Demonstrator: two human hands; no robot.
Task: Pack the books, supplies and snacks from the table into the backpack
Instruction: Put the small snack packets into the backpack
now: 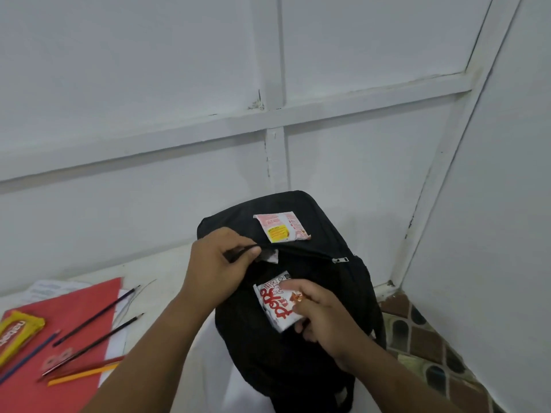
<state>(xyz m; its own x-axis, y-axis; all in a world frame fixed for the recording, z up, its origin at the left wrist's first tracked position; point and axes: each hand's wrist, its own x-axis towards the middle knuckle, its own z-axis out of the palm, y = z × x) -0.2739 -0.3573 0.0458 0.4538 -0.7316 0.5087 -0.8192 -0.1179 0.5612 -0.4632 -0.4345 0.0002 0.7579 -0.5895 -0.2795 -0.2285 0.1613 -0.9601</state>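
Snack-packing step: left hand (216,263) pinches open the black fabric backpack (313,323) pocket; right hand (323,317) grasps a white-and-red snack packet (275,305), next to slide inside.

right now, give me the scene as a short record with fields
backpack: black, lying on the table, pocket part open
left hand: pinches the pocket edge, holding it open
right hand: holds a white snack packet near the pocket
second packet: lying on top of the backpack
table, left side: red folder, pencils, yellow packet
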